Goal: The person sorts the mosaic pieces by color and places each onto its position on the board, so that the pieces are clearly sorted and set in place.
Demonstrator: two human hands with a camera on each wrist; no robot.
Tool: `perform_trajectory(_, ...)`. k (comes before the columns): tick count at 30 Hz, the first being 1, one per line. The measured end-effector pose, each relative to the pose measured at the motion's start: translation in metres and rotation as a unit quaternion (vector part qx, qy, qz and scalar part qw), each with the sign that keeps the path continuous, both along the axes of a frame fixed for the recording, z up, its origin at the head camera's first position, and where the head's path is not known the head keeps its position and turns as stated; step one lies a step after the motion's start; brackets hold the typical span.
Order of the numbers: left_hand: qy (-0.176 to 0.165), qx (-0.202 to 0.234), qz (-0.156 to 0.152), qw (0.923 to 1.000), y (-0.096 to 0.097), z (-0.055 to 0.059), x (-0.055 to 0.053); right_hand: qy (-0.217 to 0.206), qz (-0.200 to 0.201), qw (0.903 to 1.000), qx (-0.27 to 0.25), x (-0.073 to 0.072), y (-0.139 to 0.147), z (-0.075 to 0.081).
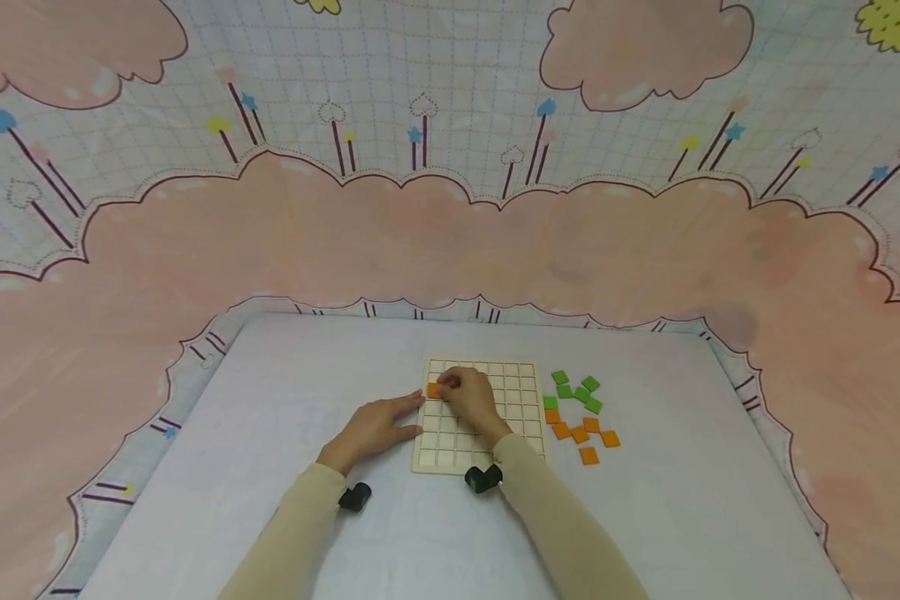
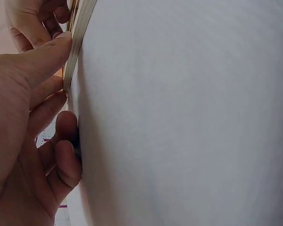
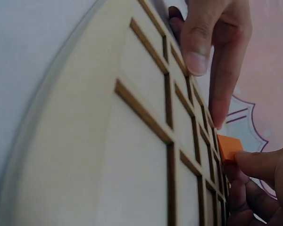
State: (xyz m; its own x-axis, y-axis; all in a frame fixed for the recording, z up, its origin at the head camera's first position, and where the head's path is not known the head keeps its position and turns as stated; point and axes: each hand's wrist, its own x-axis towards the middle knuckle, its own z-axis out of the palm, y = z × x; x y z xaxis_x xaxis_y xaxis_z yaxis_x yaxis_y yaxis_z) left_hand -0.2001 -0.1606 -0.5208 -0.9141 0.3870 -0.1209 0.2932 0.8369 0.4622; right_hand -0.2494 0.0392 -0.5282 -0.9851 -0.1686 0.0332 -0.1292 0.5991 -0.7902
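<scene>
A pale wooden grid board [image 1: 440, 458] lies on the white table. At its left side, near an upper row, my right hand [image 1: 471, 402] pinches an orange square tile [image 1: 433, 390] between thumb and fingers. In the right wrist view this tile [image 3: 229, 147] stands tilted against the grid, with the thumb on its edge. My left hand [image 1: 373, 427] rests beside the board, its extended fingers and thumb touching the left edge. The left wrist view shows that hand [image 2: 23, 94] along the board's side [image 2: 78, 42]; the tile cannot be made out clearly there.
To the right of the board lie several loose green tiles [image 1: 582, 394], and nearer to me several orange tiles [image 1: 580, 434]. One green and one orange tile lie close to the board's right edge. A patterned cloth [image 1: 450, 242] hangs behind the white table [image 1: 285, 375].
</scene>
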Motion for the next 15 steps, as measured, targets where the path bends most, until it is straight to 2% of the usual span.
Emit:
perform_trajectory(7, 0.008, 0.003, -0.002, 1.0, 0.0001, 0.0001, 0.0005, -0.001, 0.004, 0.9994, 0.034, 0.0025, -0.0016, 0.0037)
perform_trajectory(15, -0.001, 0.0, 0.008, 1.0, 0.0003, -0.0012, 0.0008, -0.027, 0.016, 0.9979, 0.056, 0.0063, -0.0019, 0.0078)
